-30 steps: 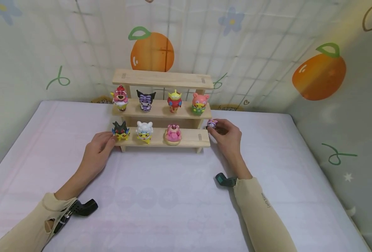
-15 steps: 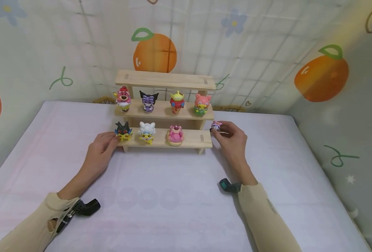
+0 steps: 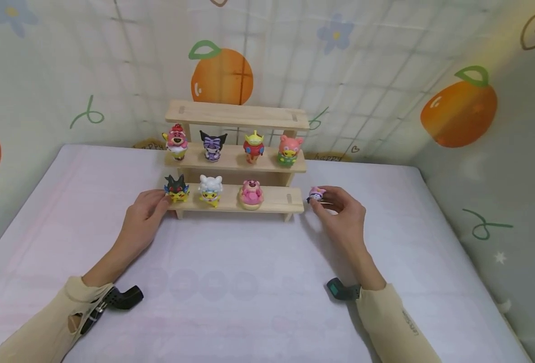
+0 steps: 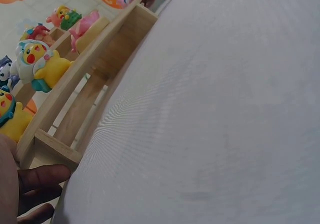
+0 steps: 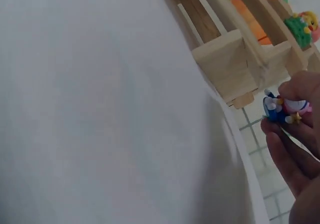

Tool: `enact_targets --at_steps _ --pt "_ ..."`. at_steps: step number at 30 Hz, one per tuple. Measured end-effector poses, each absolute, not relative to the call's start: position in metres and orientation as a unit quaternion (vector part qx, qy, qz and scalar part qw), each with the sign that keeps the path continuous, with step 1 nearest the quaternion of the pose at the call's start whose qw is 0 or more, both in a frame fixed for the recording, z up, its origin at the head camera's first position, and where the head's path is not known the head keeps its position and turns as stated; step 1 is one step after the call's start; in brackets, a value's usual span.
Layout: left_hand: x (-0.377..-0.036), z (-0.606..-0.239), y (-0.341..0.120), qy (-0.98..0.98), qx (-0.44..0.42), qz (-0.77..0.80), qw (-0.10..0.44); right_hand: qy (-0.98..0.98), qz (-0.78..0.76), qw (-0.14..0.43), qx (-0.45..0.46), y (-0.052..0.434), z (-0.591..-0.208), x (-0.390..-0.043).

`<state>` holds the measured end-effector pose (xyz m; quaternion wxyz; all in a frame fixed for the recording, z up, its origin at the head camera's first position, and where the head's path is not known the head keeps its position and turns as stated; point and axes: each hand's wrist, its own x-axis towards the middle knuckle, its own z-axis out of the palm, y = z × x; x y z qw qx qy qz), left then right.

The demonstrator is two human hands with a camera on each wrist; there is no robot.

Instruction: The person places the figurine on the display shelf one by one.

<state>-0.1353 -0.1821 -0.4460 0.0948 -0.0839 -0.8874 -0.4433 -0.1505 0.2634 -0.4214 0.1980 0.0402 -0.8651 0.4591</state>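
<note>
Pale wood forms the three-step rack (image 3: 236, 201) at the back of the tabletop (image 3: 231, 282), and a tiny pink-and-blue figurine (image 3: 316, 194) sits pinched in the fingertips of the right hand (image 3: 342, 214) just off the rack's right end, level with the lowest step. In the right wrist view the same figurine (image 5: 282, 109) is gripped between thumb and curled fingers (image 5: 300, 91), lying tipped on its side rather than upright, close beside the rack's end post but apart from it. The open stretch of the lowest step lies to the left of that hand, next to the pink bear figure (image 3: 251, 193); the right hand is plainly the nearer one to it. The left hand (image 3: 142, 219) rests against the rack's left end with its fingers loosely extended, touching the wood below the black-eared figure (image 3: 176, 188); a white-hooded figure (image 3: 210, 190) stands between that one and the bear. Four more figures line the middle step, and the top step (image 3: 238, 114) is bare. The rack's long axis runs left to right across the view. The tabletop is covered in a pale lilac cloth, and behind it hangs a backdrop (image 3: 385, 75) printed with oranges and flowers.
</note>
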Motion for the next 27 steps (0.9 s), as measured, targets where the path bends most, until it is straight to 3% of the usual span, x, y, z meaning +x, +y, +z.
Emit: enact_targets --at_steps 9,19,27 --pt "-0.134 -0.444 -0.182 -0.886 -0.083 -0.446 0.093 -0.849 0.471 0.227 0.073 0.242 -0.402 -0.141" --pt "-0.134 -0.444 -0.182 -0.888 -0.084 -0.443 0.091 -0.863 0.46 0.186 0.097 0.226 -0.403 -0.136" --pt "-0.134 -0.442 -0.182 -0.889 -0.082 -0.443 0.083 -0.862 0.458 0.189 0.111 0.226 -0.41 -0.139"
